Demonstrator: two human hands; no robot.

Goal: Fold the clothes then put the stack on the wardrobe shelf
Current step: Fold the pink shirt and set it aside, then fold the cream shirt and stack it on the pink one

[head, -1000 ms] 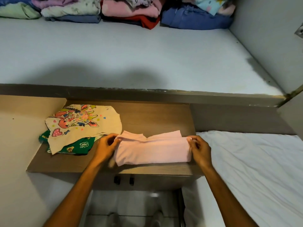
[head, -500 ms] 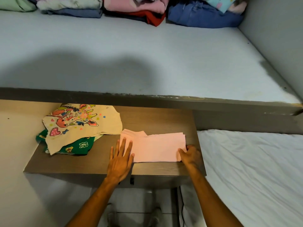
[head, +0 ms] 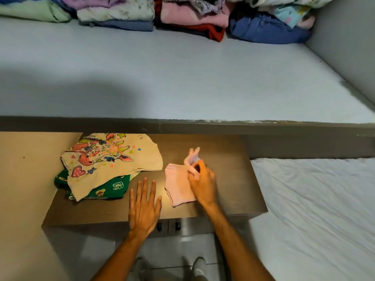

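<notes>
A small pink garment (head: 178, 185) lies on the brown cabinet top (head: 227, 179), folded to a narrow shape. My right hand (head: 202, 184) pinches its right end and holds that end lifted over the rest of the cloth. My left hand (head: 145, 205) rests flat and empty on the cabinet top, fingers spread, just left of the pink garment. At the left of the cabinet top, a beige printed shirt (head: 113, 159) lies over a green printed garment (head: 105, 189).
A wide pale shelf (head: 182, 78) runs behind the cabinet, with several piles of folded clothes (head: 194, 15) along its back. A bed with a white sheet (head: 314, 209) stands to the right. A grey wall (head: 345, 47) closes the right side. Feet on the tiled floor (head: 182, 252) show below.
My right hand has brought the pink garment's right end over to the left, so the cloth is narrower. My left hand has left the garment and lies flat beside it.
</notes>
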